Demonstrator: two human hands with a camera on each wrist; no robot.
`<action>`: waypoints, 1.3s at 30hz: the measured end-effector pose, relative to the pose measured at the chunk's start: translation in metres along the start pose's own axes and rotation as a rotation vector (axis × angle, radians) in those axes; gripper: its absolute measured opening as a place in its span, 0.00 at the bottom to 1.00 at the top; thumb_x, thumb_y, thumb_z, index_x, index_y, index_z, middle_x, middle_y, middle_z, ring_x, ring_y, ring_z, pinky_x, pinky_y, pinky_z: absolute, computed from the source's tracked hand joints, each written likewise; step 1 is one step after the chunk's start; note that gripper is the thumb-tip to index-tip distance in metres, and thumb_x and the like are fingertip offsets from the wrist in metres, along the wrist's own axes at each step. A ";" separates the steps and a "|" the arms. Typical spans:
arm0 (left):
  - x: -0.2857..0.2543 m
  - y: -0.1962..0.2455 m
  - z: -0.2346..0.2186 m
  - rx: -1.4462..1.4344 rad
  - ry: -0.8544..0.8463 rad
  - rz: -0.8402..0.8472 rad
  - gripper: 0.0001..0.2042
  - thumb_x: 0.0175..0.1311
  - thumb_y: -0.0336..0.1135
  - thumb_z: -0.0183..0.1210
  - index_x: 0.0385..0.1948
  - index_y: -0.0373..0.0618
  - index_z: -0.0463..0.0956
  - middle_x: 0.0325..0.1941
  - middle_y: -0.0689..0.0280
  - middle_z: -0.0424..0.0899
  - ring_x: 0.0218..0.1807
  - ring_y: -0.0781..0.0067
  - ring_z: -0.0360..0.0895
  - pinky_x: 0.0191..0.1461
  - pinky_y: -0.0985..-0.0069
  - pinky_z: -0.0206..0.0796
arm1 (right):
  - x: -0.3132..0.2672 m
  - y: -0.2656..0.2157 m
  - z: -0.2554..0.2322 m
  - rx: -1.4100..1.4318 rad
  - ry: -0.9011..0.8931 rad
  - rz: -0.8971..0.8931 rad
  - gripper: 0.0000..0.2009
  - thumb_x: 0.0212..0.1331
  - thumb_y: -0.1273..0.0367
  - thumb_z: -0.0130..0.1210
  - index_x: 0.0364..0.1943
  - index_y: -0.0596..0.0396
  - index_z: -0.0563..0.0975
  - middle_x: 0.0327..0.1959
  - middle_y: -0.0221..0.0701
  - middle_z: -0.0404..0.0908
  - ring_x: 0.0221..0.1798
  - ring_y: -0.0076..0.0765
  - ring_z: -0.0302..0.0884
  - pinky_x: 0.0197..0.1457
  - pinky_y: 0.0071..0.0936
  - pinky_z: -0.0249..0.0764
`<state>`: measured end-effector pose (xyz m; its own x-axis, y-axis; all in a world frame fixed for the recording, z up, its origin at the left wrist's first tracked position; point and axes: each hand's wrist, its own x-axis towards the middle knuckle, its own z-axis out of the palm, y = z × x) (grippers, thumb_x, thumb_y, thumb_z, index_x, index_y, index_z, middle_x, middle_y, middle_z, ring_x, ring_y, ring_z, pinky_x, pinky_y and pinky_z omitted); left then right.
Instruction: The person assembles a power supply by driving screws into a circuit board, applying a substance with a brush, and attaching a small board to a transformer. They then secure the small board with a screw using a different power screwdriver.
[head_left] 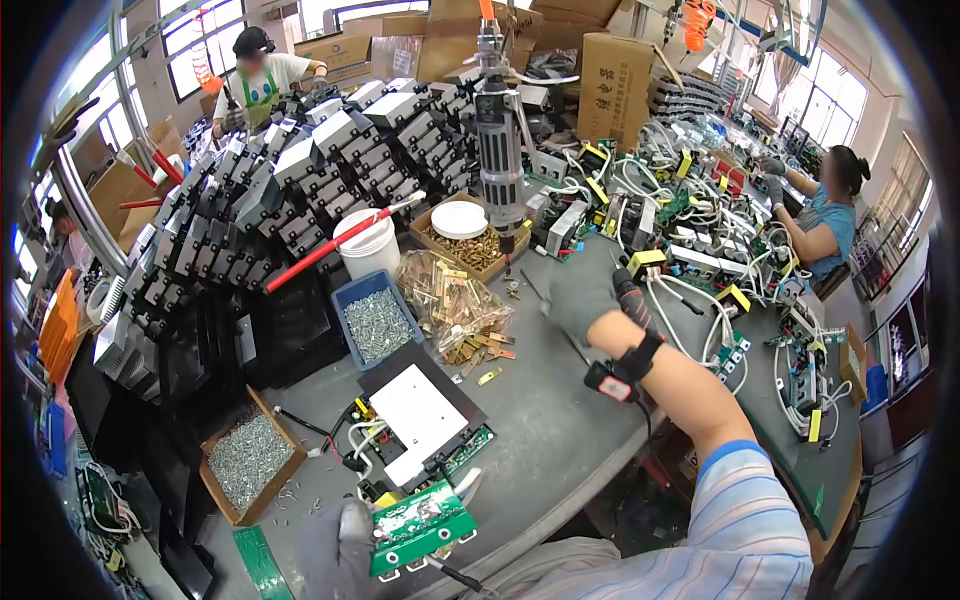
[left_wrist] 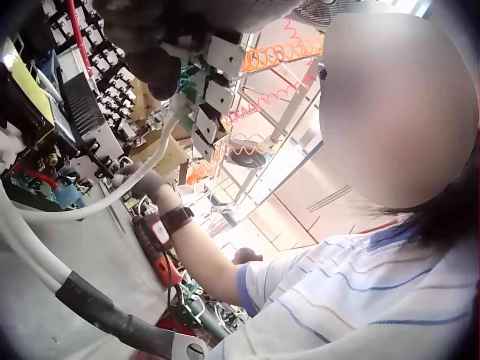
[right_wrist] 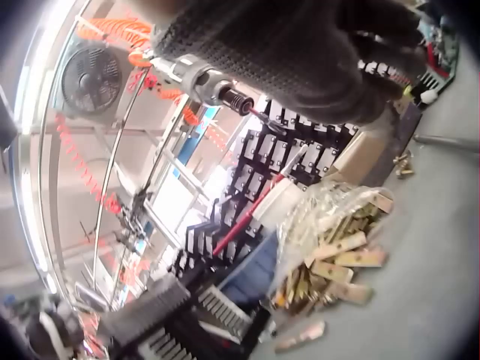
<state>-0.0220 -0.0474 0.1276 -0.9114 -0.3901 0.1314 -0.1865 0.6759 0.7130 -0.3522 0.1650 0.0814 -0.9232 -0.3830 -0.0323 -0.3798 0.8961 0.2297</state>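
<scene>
In a grey glove, my left hand (head_left: pixel 340 545) grips the left end of a green circuit board (head_left: pixel 425 530), thumb on top, low in the head view. A white cable (left_wrist: pixel 142 169) with a black sleeve and metal ring lug hangs near it in the left wrist view. Behind the board lies a unit with a white plate (head_left: pixel 415 425) and wires. My gloved right hand (head_left: pixel 585 300) is low over the table at the right, across a thin metal rod (head_left: pixel 535 287). A red-and-black handled tool (head_left: pixel 630 295) lies beside it. I cannot tell whether its hidden fingertips hold the rod.
An electric screwdriver (head_left: pixel 498 150) hangs over the table. Around it are a blue tray of screws (head_left: pixel 335 300), a cardboard screw box (head_left: pixel 295 450), a bag of brass-coloured strips (head_left: pixel 455 300) and stacked black-and-grey parts (head_left: pixel 230 215). Wired boards (head_left: pixel 690 240) pile up at right. Other people work behind.
</scene>
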 end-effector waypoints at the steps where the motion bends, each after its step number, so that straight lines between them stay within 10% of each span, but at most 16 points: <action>1: 0.003 0.003 0.000 0.005 -0.004 -0.009 0.10 0.66 0.32 0.50 0.36 0.33 0.76 0.28 0.53 0.78 0.32 0.61 0.75 0.38 0.71 0.65 | 0.021 -0.001 -0.001 0.095 0.058 -0.071 0.14 0.52 0.60 0.52 0.31 0.54 0.81 0.34 0.41 0.82 0.38 0.47 0.80 0.45 0.41 0.74; 5: 0.000 -0.002 0.009 -0.081 0.106 -0.156 0.11 0.66 0.36 0.52 0.36 0.34 0.75 0.30 0.58 0.76 0.32 0.66 0.72 0.38 0.72 0.63 | 0.082 -0.022 0.045 0.045 0.052 -0.349 0.09 0.48 0.68 0.57 0.31 0.56 0.81 0.35 0.41 0.82 0.39 0.45 0.81 0.39 0.38 0.77; 10: 0.000 -0.013 0.005 0.042 0.118 0.153 0.10 0.58 0.28 0.55 0.41 0.38 0.75 0.27 0.55 0.76 0.30 0.54 0.72 0.35 0.63 0.62 | 0.064 -0.040 0.027 -0.053 -0.035 -0.308 0.08 0.47 0.71 0.57 0.33 0.54 0.81 0.36 0.40 0.82 0.41 0.46 0.80 0.42 0.38 0.76; 15: -0.005 -0.019 0.007 0.064 0.137 0.197 0.11 0.57 0.27 0.55 0.42 0.37 0.74 0.30 0.54 0.77 0.32 0.52 0.73 0.36 0.64 0.62 | 0.004 -0.024 -0.006 0.226 0.339 -0.202 0.08 0.48 0.74 0.56 0.34 0.56 0.80 0.31 0.40 0.81 0.37 0.43 0.80 0.41 0.34 0.75; 19: 0.000 -0.013 0.005 0.042 0.135 0.232 0.10 0.59 0.29 0.54 0.41 0.37 0.75 0.28 0.55 0.77 0.30 0.53 0.73 0.35 0.65 0.63 | -0.072 -0.028 -0.030 1.074 0.048 -0.564 0.06 0.50 0.72 0.58 0.31 0.58 0.76 0.27 0.36 0.78 0.32 0.39 0.77 0.37 0.31 0.72; 23: -0.002 -0.017 0.010 -0.033 0.154 0.154 0.10 0.61 0.31 0.54 0.41 0.37 0.75 0.27 0.55 0.77 0.30 0.54 0.74 0.34 0.65 0.64 | -0.140 -0.067 -0.068 1.276 -0.014 -0.866 0.07 0.50 0.73 0.59 0.34 0.55 0.77 0.27 0.33 0.77 0.31 0.38 0.76 0.35 0.31 0.71; 29: -0.003 -0.016 0.008 -0.127 0.149 0.002 0.11 0.61 0.32 0.53 0.41 0.37 0.75 0.29 0.54 0.78 0.32 0.53 0.75 0.36 0.65 0.64 | -0.156 -0.072 -0.086 0.995 0.143 -1.219 0.12 0.47 0.73 0.58 0.38 0.49 0.76 0.35 0.31 0.73 0.38 0.37 0.74 0.35 0.30 0.70; 34: -0.006 -0.022 0.009 -0.137 0.106 -0.035 0.11 0.59 0.32 0.54 0.41 0.37 0.75 0.30 0.54 0.78 0.33 0.53 0.74 0.38 0.64 0.64 | -0.174 -0.089 -0.081 0.584 0.485 -1.151 0.13 0.40 0.67 0.61 0.35 0.41 0.81 0.26 0.24 0.68 0.27 0.30 0.68 0.24 0.26 0.62; 39: -0.010 -0.022 0.008 -0.019 0.155 0.048 0.10 0.60 0.31 0.54 0.41 0.38 0.75 0.30 0.55 0.77 0.34 0.54 0.73 0.39 0.65 0.63 | -0.177 -0.091 -0.086 0.579 0.401 -1.136 0.12 0.43 0.68 0.57 0.36 0.45 0.77 0.33 0.27 0.70 0.35 0.30 0.71 0.33 0.27 0.68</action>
<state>-0.0117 -0.0530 0.1052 -0.8510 -0.4507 0.2694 -0.1360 0.6848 0.7159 -0.1488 0.1323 0.1499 -0.0377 -0.9245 0.3794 -0.9831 -0.0338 -0.1800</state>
